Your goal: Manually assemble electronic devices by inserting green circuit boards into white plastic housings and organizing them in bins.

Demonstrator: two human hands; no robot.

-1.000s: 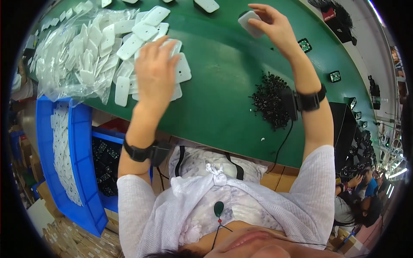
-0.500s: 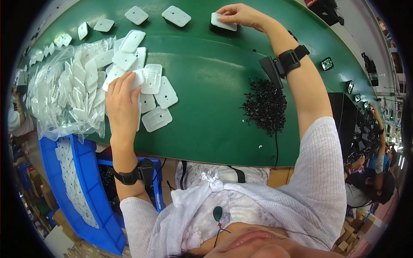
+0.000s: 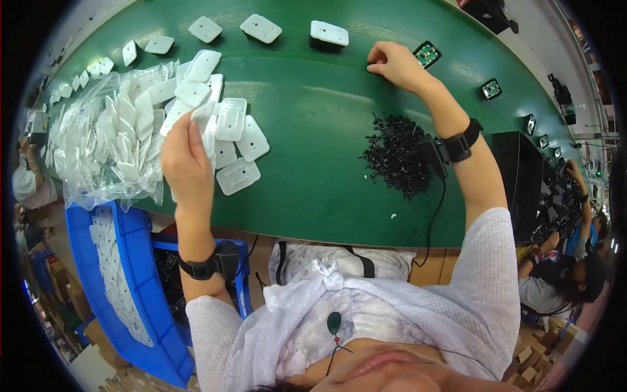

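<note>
My left hand (image 3: pixel 187 153) pinches a white plastic cover (image 3: pixel 204 111) between thumb and fingertips, over a loose heap of similar covers (image 3: pixel 238 176) on the green table. My right hand (image 3: pixel 398 65) is raised over the table's far right, fingers loosely bent, with nothing seen in them. Just right of it lies a black housing with a green circuit board (image 3: pixel 426 55). To its left stands a black housing topped by a white cover (image 3: pixel 328 32), apart from the fingers. Nearer me, below the right hand, is a pile of small black parts (image 3: pixel 398 157).
A clear plastic bag of white covers (image 3: pixel 117 137) lies at the left. Covered units (image 3: pixel 261 29) line the far edge; more board housings (image 3: pixel 491 89) run down the right side near a black box (image 3: pixel 516 183). Blue bins (image 3: pixel 140 274) stand lower left. Other people work at both sides.
My right hand has let go of the white-topped unit and moved right and nearer, uncovering the circuit-board housing beside it. My left hand has lifted the cover slightly.
</note>
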